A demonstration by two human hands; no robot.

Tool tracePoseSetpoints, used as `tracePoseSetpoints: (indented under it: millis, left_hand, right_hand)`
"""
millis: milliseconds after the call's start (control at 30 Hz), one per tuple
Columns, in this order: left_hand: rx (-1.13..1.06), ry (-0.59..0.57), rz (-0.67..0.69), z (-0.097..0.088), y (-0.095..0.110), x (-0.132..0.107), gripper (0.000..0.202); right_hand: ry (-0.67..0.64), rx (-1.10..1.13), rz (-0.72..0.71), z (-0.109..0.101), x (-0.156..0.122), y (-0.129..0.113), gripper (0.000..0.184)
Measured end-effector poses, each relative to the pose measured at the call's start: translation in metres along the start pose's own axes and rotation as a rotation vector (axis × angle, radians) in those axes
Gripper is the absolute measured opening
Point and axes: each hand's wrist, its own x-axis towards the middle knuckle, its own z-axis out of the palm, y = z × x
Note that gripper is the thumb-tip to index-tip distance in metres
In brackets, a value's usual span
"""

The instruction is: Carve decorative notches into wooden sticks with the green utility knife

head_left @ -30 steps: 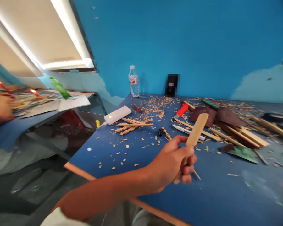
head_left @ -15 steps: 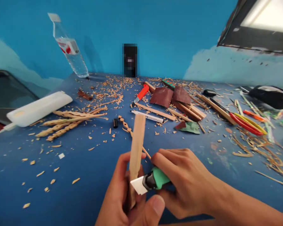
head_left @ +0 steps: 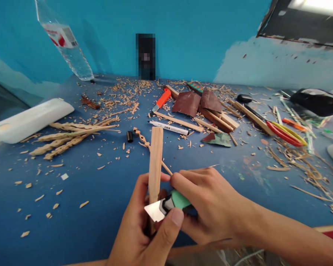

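My left hand is closed around the lower part of a pale wood strip, which stands nearly upright over the blue table. In my right hand is a green utility knife, its wide blade lying across the strip just above my left palm. My left thumb presses against the knife near the blade's base. The lower end of the strip is mostly hidden by the blade and my fingers. Just beyond the strip lie a white marker, its black cap and a thin carved stick.
Wood shavings litter the blue table. A red utility knife, brown sandpaper and wood strips lie farther back. Carved sticks and a white glue-gun-like object are left, near a water bottle. Red-and-yellow-handled pliers lie right.
The view has shifted, so everything sits slightly higher and farther left. My left thumb has come up against the knife beside the blade. Both hands keep their holds.
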Motion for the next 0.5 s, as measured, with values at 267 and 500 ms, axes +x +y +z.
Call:
tracePoseSetpoints:
  millis: [267, 500]
  left_hand:
    - [0.067, -0.053, -0.020, -0.0040, -0.0002, -0.0033, 0.043]
    - [0.078, -0.015, 0.070, 0.0005, 0.0011, -0.0023, 0.040]
  right_hand:
    - [-0.079, 0.087, 0.029, -0.0044, 0.0000, -0.0005, 0.013]
    - [-0.113, 0.122, 0.037, -0.0076, 0.0011, 0.0028, 0.012]
